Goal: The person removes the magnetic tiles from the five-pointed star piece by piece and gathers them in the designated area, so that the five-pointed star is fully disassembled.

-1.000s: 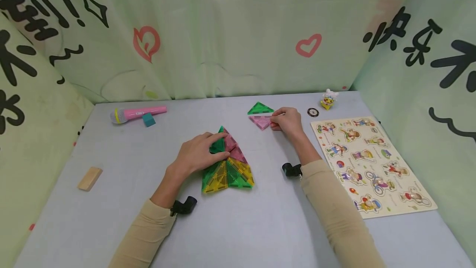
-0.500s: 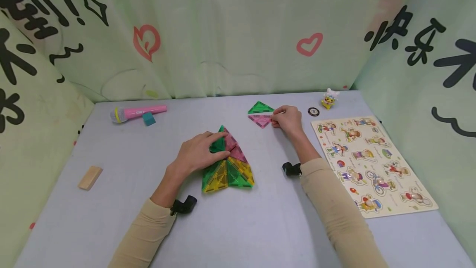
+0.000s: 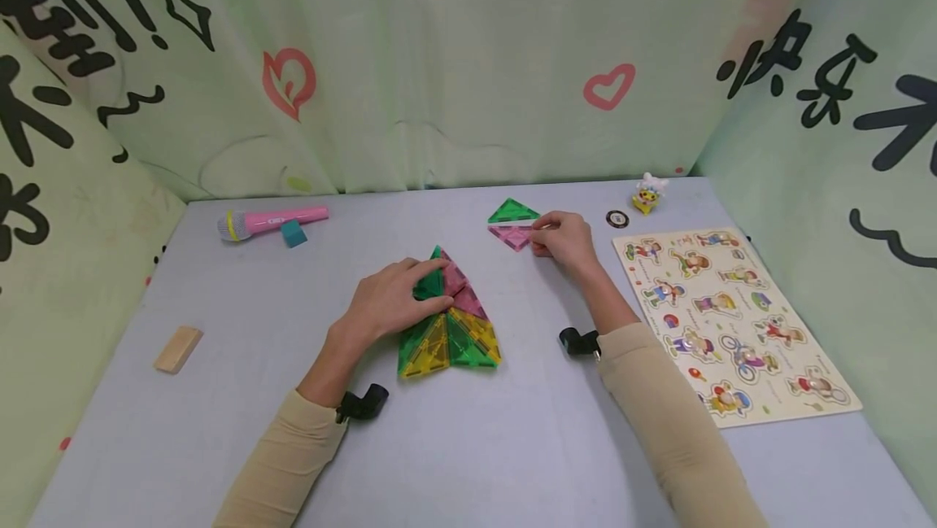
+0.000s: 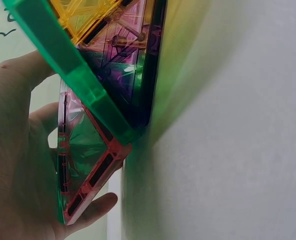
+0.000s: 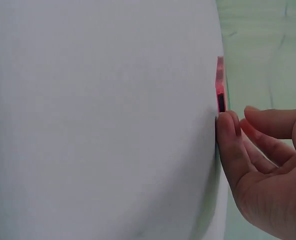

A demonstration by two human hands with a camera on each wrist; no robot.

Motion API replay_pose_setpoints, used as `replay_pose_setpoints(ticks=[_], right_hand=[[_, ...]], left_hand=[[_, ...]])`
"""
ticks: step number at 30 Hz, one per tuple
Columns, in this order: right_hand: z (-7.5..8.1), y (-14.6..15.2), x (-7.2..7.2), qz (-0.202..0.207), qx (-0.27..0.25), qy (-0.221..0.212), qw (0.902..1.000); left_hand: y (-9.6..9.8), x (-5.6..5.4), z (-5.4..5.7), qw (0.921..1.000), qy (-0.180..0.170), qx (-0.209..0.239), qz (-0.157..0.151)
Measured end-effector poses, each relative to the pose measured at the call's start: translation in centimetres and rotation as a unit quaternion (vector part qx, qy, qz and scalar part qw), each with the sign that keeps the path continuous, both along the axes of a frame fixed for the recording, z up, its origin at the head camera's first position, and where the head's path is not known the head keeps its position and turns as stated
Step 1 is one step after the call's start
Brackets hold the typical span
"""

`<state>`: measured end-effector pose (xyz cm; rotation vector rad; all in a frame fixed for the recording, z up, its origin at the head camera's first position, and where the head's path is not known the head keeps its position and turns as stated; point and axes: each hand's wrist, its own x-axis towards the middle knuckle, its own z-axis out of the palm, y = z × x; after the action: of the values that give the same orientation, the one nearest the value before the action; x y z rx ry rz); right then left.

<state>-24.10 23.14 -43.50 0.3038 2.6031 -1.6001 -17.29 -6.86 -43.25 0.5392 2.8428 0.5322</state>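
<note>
In the head view, my left hand [image 3: 398,298] holds a built shape of magnetic tiles [image 3: 448,341] in green, yellow and pink, its thumb and fingers spread over the upper left part. The left wrist view shows the fingers around its pink-edged end [image 4: 90,165]; part of the palm side is hidden. Farther back, my right hand [image 3: 567,242] pinches the right corner of a pink triangle magnetic tile [image 3: 511,236], which lies on the table. Thumb and fingertips meet the tile's edge [image 5: 221,95] in the right wrist view. A green triangle tile [image 3: 512,211] lies just behind the pink one.
A pink toy microphone [image 3: 281,221] and teal block [image 3: 294,234] lie at the back left, a wooden block [image 3: 178,350] nearer. On the right are a picture puzzle board [image 3: 721,308], a black ring-like disc [image 3: 617,219] and a small figurine [image 3: 647,194]. Curtains enclose the table [image 3: 468,463].
My right hand's fingertips have shifted very slightly left over the pink tile's corner, and its wrist slightly right. My left hand and the tile shape have stayed in place.
</note>
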Motion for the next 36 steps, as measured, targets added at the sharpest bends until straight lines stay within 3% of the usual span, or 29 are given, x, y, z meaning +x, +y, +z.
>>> replay_pose_setpoints(ticks=[3, 10, 19, 29, 36], right_hand=[[0.2, -0.6, 1.0, 0.05, 0.008, 0.001, 0.9987], [0.5, -2.8, 2.5, 0.142, -0.032, -0.026, 0.989], [0.4, -5.4, 3.0, 0.249, 0.019, -0.03, 0.9679], [0.7, -7.8, 3.0, 0.299, 0.03, -0.048, 0.9525], [0.3, -8.3, 2.6, 0.28, 0.016, -0.056, 0.9583]], left_hand=[[0.0, 0.0, 0.0, 1.0, -0.001, -0.001, 0.0], [0.0, -0.2, 0.0, 1.0, -0.005, -0.007, 0.002], [0.0, -0.2, -0.1, 0.9999, -0.011, -0.004, 0.007], [-0.2, -0.2, 0.0, 0.9999, -0.006, 0.006, 0.009], [-0.1, -0.2, -0.1, 0.9999, -0.008, 0.01, 0.01]])
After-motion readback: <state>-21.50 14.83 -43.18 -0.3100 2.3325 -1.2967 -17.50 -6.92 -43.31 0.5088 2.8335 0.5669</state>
